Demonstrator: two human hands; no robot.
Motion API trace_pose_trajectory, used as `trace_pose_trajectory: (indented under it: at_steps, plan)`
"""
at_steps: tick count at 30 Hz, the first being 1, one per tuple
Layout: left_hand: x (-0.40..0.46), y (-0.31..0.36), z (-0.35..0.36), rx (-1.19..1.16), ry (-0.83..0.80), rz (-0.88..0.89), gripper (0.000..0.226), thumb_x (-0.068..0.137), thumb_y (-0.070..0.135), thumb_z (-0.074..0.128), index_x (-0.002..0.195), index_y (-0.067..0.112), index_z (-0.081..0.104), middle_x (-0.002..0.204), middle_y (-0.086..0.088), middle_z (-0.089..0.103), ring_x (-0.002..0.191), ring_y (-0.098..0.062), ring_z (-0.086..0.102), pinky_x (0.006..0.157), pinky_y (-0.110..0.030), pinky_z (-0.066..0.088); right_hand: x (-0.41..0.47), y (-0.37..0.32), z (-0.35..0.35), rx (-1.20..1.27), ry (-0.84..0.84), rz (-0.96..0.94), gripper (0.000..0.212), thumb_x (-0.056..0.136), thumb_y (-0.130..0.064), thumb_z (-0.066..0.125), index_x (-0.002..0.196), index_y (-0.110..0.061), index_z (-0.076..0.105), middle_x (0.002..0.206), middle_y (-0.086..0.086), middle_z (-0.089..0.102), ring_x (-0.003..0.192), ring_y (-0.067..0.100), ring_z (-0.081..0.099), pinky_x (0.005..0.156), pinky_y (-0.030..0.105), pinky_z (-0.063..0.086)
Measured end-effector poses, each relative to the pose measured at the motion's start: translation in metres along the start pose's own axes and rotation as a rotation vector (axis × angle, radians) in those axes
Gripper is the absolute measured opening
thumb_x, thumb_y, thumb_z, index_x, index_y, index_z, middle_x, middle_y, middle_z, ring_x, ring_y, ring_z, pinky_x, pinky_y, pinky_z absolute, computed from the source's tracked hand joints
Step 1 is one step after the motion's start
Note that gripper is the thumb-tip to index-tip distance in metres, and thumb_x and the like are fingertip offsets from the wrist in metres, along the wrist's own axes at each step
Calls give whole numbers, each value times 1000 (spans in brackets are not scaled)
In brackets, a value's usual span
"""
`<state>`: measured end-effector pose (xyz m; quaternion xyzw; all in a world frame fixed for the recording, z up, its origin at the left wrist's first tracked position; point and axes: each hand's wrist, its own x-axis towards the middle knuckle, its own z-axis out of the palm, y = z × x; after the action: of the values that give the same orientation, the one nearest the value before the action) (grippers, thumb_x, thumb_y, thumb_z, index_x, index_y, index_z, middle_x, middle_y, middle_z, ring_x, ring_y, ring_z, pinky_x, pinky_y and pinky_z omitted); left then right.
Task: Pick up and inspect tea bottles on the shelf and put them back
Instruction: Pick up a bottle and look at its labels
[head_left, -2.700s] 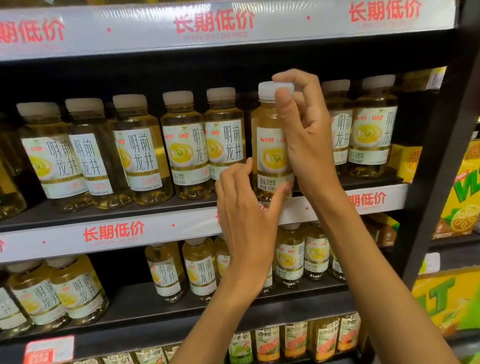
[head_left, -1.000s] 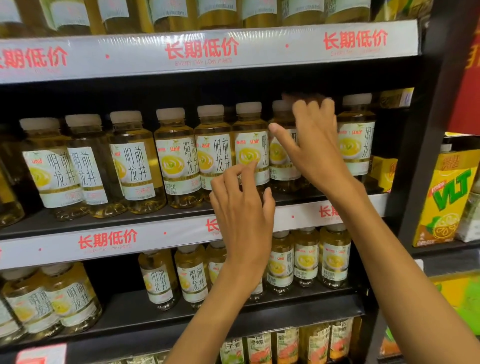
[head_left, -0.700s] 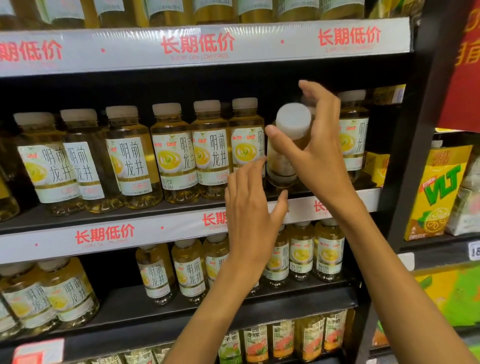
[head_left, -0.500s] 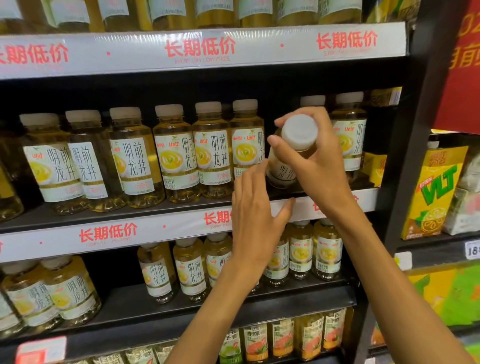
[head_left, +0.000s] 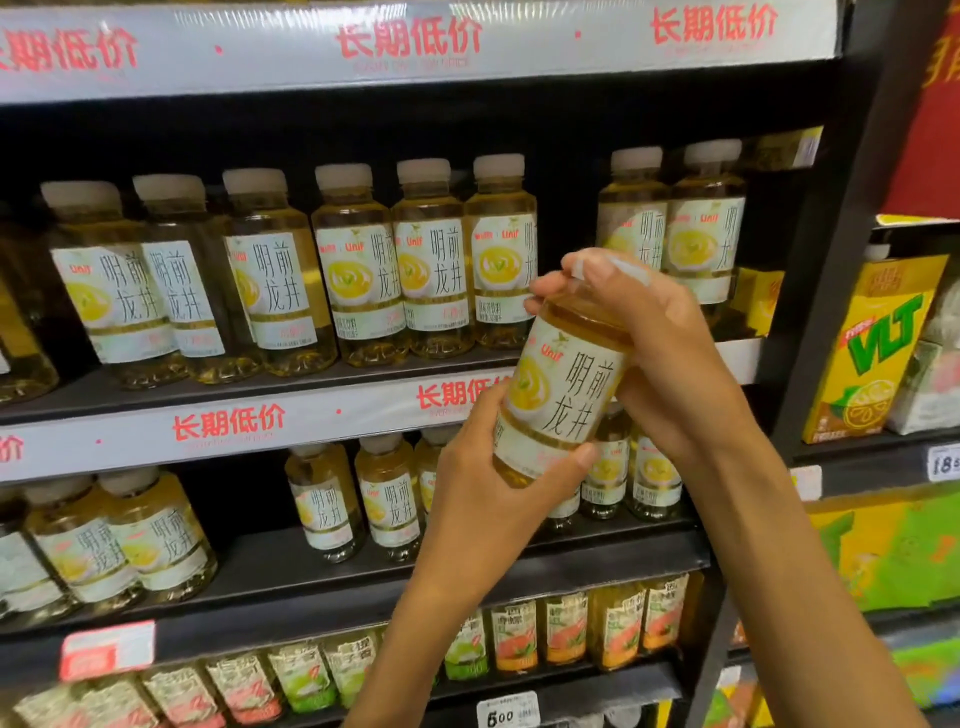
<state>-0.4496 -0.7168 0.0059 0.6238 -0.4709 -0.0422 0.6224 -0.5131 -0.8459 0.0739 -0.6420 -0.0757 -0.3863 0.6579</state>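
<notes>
A tea bottle (head_left: 563, 387) of pale yellow liquid with a white label is held out in front of the shelf, tilted with its top to the right. My right hand (head_left: 660, 353) grips its neck and covers the white cap. My left hand (head_left: 488, 483) grips its base from below. A row of like bottles (head_left: 358, 265) stands on the middle shelf (head_left: 291, 423), with a gap just left of the two bottles (head_left: 675, 228) at the right end.
More tea bottles (head_left: 358, 499) stand on the shelf below, and orange-labelled bottles (head_left: 566, 629) lower still. A black upright post (head_left: 826, 291) bounds the shelf on the right. Yellow VLT cartons (head_left: 878, 348) fill the neighbouring bay.
My right hand lifted one bottle off the middle shelf and brought it forward and down. My left hand, open before, now grips the bottle's base. A gap is left in the row.
</notes>
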Motion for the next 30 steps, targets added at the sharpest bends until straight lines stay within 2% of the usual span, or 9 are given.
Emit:
trace_pose_trajectory:
  at_steps: [5,8,10,15,18,20,24,28,30]
  plan:
    - [-40,-13,-13,-262,-187,-301,37,66,64,64,101,50,64,103,19,72,94,-3,68,71,-14,54,-19,24,7,215,-86,167,28,91,-33,49,105,-15,65,100,7,73,97,23,69,82,32,55]
    - [-62,-28,-12,-430,-231,-521,77,59,75,68,123,34,59,114,-2,71,109,-22,66,92,-42,52,-33,42,15,266,-95,229,26,91,-30,50,103,-14,66,97,9,73,88,21,71,82,34,57]
    - [-70,-33,-10,-526,-201,-609,91,61,76,65,132,21,53,119,-9,68,113,-26,63,95,-44,51,-44,53,20,273,-91,249,24,90,-30,53,101,-16,69,97,8,72,87,19,70,84,34,56]
    - [-84,-38,-10,-605,-115,-663,64,78,75,46,119,30,65,109,-7,72,96,-22,70,77,-32,58,-66,74,30,328,1,343,35,86,-38,56,111,-14,65,104,9,72,91,18,70,77,30,57]
    - [-92,-41,-15,-681,-160,-736,69,79,75,42,109,19,71,87,-16,71,71,-26,68,63,-36,56,-79,88,32,363,60,435,39,85,-40,53,111,-13,63,105,11,72,95,22,70,81,34,56]
    - [-96,-44,-19,-742,-195,-789,74,79,74,43,111,12,69,82,-17,69,66,-26,67,60,-35,55,-87,95,32,415,75,514,41,84,-43,53,108,-12,64,102,13,73,94,26,70,83,39,57]
    - [-102,-55,-25,-595,-231,-859,79,75,76,37,111,13,69,82,-18,72,66,-28,69,61,-34,56,-100,102,32,431,67,502,40,89,-40,50,110,-8,60,90,10,72,91,26,70,81,39,57]
    - [-98,-57,-24,-279,-97,-787,53,62,77,33,80,49,74,89,14,75,95,-9,69,96,-40,49,-99,99,31,335,109,469,41,81,-42,61,110,-12,62,91,6,71,91,22,68,78,33,56]
    - [-94,-55,-22,-240,-105,-766,50,62,76,33,75,48,73,83,20,74,88,0,69,88,-31,50,-98,97,32,296,161,467,41,80,-42,62,110,-13,62,91,5,72,90,20,68,78,33,56]
